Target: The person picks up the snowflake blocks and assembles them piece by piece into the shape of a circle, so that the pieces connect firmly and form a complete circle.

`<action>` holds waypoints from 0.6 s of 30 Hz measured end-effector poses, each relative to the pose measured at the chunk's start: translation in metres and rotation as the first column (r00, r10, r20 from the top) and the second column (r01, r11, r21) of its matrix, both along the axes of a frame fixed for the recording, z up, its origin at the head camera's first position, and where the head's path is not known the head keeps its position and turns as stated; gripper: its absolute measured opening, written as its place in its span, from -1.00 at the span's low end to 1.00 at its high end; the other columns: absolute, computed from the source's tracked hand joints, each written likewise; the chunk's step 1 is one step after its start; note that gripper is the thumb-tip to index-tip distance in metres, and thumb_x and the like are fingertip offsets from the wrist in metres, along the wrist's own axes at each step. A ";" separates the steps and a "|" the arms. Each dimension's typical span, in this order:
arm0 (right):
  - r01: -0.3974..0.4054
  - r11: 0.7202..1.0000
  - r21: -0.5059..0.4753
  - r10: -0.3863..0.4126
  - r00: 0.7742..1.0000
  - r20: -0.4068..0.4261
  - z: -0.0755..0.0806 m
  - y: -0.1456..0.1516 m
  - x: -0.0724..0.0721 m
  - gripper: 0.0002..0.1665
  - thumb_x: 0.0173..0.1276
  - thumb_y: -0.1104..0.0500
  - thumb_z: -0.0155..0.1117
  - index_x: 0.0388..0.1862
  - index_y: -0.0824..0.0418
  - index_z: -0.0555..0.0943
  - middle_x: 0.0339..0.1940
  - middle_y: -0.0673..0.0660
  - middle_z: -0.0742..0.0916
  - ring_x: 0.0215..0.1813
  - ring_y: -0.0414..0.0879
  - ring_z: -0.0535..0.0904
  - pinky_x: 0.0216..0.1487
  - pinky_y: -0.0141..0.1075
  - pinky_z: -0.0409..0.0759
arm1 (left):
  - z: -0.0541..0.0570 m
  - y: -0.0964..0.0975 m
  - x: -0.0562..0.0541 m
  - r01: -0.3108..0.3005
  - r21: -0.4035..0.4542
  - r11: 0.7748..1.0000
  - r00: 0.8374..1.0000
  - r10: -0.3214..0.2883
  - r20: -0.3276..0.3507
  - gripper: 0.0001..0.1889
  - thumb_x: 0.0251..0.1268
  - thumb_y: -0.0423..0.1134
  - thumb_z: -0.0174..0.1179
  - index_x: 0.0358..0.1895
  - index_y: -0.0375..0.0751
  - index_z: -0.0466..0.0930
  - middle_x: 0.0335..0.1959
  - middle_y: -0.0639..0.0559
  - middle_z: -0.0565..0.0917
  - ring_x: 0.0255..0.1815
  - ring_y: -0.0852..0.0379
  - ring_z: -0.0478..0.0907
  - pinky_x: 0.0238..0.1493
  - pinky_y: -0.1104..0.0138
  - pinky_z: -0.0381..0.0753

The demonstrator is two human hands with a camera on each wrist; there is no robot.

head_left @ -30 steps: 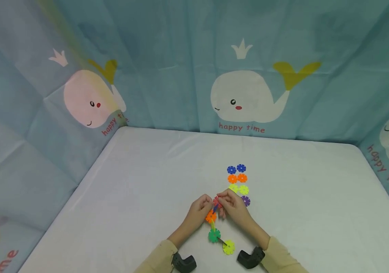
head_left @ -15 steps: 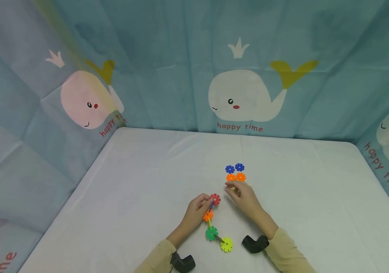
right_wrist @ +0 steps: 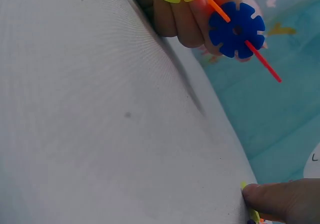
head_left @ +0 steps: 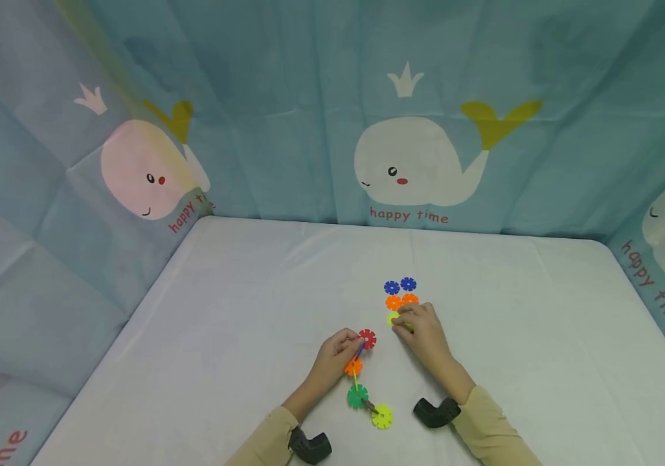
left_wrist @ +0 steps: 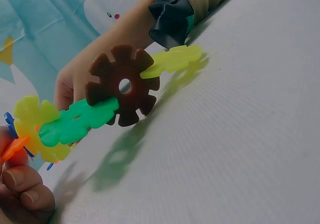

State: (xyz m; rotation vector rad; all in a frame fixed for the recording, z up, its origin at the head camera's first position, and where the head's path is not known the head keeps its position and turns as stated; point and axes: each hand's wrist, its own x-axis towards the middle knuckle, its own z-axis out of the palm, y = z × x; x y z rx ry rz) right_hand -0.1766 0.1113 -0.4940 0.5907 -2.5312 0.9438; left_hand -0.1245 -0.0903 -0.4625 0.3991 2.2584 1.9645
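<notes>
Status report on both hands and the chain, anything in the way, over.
Left hand holding chain. Right hand at loose yellow discs, grip unclear. Chain linked, hanging together. Possible crowding: orange discs just beyond right hand.

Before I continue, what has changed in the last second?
The right hand let go of the red notched plastic disc and moved rightward and forward to the yellow notched plastic discs; whether it pinches one is unclear. The left hand still holds the multicoloured disc chain. The loose blue discs and orange discs lie as before.
</notes>
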 end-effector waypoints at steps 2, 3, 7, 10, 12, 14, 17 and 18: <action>-0.008 1.000 -0.019 0.008 1.000 -0.003 0.000 -0.001 0.000 -0.88 -0.08 0.34 0.44 -0.50 0.24 0.68 -0.29 0.13 0.66 -0.27 -0.01 0.37 -0.25 -0.18 0.34 | 0.000 0.000 0.000 0.000 0.003 1.000 1.000 0.000 0.003 -0.85 0.29 -0.35 0.04 -0.35 -0.43 0.44 -0.73 0.10 0.27 -0.70 0.30 0.18 -0.61 0.50 0.16; -0.010 0.999 -0.030 0.010 1.000 0.001 -0.001 -0.002 0.000 -0.86 -0.09 0.36 0.44 -0.50 0.24 0.67 -0.30 0.13 0.67 -0.27 -0.01 0.37 -0.25 -0.18 0.33 | 0.000 0.000 0.000 0.000 0.004 1.000 1.000 0.000 0.004 -0.84 0.29 -0.35 0.04 -0.35 -0.43 0.43 -0.72 0.10 0.27 -0.70 0.30 0.18 -0.61 0.50 0.16; -0.001 0.998 -0.059 0.002 1.000 0.011 0.000 -0.003 0.002 -0.73 -0.14 0.38 0.46 -0.39 0.27 0.62 -0.33 0.11 0.65 -0.27 -0.03 0.35 -0.27 -0.19 0.33 | 0.000 0.000 0.000 -0.003 0.008 1.000 1.000 0.003 0.007 -0.85 0.29 -0.35 0.03 -0.35 -0.43 0.43 -0.72 0.10 0.28 -0.69 0.30 0.19 -0.60 0.50 0.17; -0.014 0.994 -0.110 0.017 1.000 0.023 0.000 -0.004 0.003 -0.69 -0.12 0.41 0.44 -0.33 0.28 0.59 -0.40 0.06 0.59 -0.35 -0.10 0.35 -0.36 -0.25 0.36 | 0.001 0.000 0.000 -0.007 0.004 1.000 1.000 0.007 0.008 -0.85 0.29 -0.35 0.04 -0.35 -0.41 0.43 -0.72 0.08 0.28 -0.68 0.29 0.19 -0.59 0.50 0.17; -0.031 0.987 -0.160 0.037 0.999 0.033 0.000 -0.004 0.004 -0.74 -0.07 0.42 0.41 -0.35 0.26 0.60 -0.44 0.01 0.56 -0.41 -0.16 0.36 -0.41 -0.31 0.39 | 0.001 0.000 0.001 -0.009 0.000 1.000 1.000 0.009 0.011 -0.86 0.29 -0.34 0.04 -0.35 -0.40 0.43 -0.72 0.04 0.29 -0.68 0.29 0.20 -0.59 0.50 0.18; -0.044 0.974 -0.224 0.057 0.997 0.056 0.001 -0.004 0.005 -0.81 0.00 0.41 0.37 -0.38 0.24 0.60 -0.48 -0.04 0.53 -0.47 -0.21 0.36 -0.48 -0.38 0.40 | 0.001 0.000 0.001 -0.012 -0.008 1.000 1.000 0.012 0.012 -0.86 0.29 -0.34 0.05 -0.35 -0.39 0.44 -0.72 0.01 0.30 -0.68 0.28 0.20 -0.59 0.50 0.18; -0.056 0.935 -0.350 0.104 0.987 0.122 0.002 -0.004 0.005 -0.89 0.10 0.38 0.30 -0.37 0.27 0.58 -0.52 -0.04 0.55 -0.53 -0.20 0.40 -0.53 -0.41 0.42 | 0.001 0.000 0.002 -0.012 -0.011 1.000 1.000 0.012 0.013 -0.86 0.29 -0.34 0.04 -0.35 -0.39 0.44 -0.72 0.00 0.30 -0.68 0.28 0.20 -0.60 0.50 0.18; -0.062 0.918 -0.393 0.130 0.981 0.148 0.003 -0.004 0.006 -0.91 0.13 0.38 0.27 -0.36 0.29 0.56 -0.54 -0.02 0.55 -0.55 -0.18 0.42 -0.54 -0.40 0.44 | 0.001 0.000 0.002 -0.011 -0.010 1.000 1.000 0.011 0.012 -0.86 0.29 -0.34 0.04 -0.35 -0.39 0.43 -0.72 0.00 0.29 -0.68 0.28 0.20 -0.59 0.50 0.18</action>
